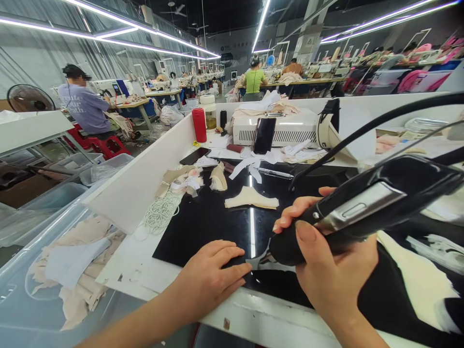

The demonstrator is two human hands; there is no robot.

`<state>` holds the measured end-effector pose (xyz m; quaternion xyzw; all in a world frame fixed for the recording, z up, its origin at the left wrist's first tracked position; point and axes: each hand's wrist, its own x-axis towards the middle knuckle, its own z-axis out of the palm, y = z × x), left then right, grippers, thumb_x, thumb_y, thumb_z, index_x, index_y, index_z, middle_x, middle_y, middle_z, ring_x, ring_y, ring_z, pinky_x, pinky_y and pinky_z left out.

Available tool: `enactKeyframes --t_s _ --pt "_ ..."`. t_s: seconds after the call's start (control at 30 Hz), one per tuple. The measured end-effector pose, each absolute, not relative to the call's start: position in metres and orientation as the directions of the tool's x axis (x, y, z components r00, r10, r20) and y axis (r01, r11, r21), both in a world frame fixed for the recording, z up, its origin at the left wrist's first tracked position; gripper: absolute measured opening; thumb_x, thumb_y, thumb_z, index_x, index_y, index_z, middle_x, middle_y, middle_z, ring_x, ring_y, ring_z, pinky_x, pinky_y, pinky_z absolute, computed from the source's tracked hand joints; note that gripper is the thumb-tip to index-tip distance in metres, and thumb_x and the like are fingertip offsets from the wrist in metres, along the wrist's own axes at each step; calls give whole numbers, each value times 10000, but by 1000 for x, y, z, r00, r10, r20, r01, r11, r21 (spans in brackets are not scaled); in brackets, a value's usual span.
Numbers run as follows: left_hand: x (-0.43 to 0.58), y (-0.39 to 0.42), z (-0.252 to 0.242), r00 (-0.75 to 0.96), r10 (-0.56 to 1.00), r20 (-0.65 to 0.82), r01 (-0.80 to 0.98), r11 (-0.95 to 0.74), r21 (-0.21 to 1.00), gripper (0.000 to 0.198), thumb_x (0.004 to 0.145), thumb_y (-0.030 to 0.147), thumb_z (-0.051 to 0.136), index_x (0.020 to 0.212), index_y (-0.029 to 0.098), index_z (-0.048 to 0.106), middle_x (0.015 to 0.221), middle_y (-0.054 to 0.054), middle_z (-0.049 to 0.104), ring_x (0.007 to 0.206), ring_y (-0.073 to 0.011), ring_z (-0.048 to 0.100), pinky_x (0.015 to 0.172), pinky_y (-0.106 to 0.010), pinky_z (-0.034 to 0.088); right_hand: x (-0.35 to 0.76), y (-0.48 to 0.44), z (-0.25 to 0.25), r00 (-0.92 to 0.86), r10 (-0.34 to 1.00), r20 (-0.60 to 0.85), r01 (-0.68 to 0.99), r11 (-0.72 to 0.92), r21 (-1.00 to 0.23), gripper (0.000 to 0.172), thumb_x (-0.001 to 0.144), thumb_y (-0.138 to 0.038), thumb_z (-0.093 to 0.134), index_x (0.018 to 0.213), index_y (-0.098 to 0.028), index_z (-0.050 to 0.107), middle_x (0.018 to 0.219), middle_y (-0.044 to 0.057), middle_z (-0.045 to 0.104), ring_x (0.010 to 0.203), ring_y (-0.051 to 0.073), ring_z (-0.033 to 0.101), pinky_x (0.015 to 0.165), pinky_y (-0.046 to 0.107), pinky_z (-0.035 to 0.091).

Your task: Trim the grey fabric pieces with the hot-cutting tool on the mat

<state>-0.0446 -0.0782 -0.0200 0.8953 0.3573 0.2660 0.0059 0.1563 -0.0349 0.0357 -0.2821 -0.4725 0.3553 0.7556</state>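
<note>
My right hand (333,275) is wrapped around a black corded handheld tool (366,203) with a silver side panel. Its narrow metal tip (267,256) points down and left onto a small greyish strip (255,263). That strip lies on a glossy black board (203,232), partly covered by the tool. My left hand (213,273) rests palm down on the board's front edge, fingers stretched out, with the fingertips at the strip's left end. Farther back on the board sits a cream curved fabric piece (252,197).
White cord (161,212) and fabric scraps lie left of the board. Behind stand a red can (199,124), a propped phone (264,135) and a white vented box (293,126). Cream pieces (416,275) lie at right. A clear bin (72,270) holds fabric. Other people sit at sewing tables beyond.
</note>
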Motion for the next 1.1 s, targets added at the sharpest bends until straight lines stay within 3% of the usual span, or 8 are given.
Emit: enactKeyframes --t_s 0.3,0.63,0.9,1.1 --pt "-44 -78 -23 609 617 499 632 -757 164 249 1106 286 569 1260 208 748 1276 -93 766 1220 -259 718 1050 -451 634 142 -35 39 261 829 495 -321 557 -766 462 865 -341 889 1232 -298 612 893 -36 705 629 157 673 584 328 585" --pt "-38 -78 -23 591 603 536 629 -761 161 229 1101 268 578 1226 198 756 1238 -90 778 1184 -251 731 1035 -429 638 140 -32 38 263 795 546 -294 605 -740 380 909 -242 839 1220 -272 622 896 -38 717 647 148 694 599 326 607" --pt "-42 -79 -19 542 627 560 616 -749 243 210 1119 214 529 1138 170 733 1167 -54 796 1106 -192 752 1127 -421 575 146 -36 40 268 806 528 -339 592 -731 414 883 -285 885 1216 -259 639 881 -30 712 658 155 690 570 320 592" --pt "-41 -77 -18 519 658 545 636 -724 268 197 1112 199 536 1156 150 722 1169 -60 795 1120 -197 740 1139 -398 559 144 -41 37 254 811 528 -339 586 -736 426 874 -303 890 1217 -260 643 869 -22 705 650 165 690 580 339 608"
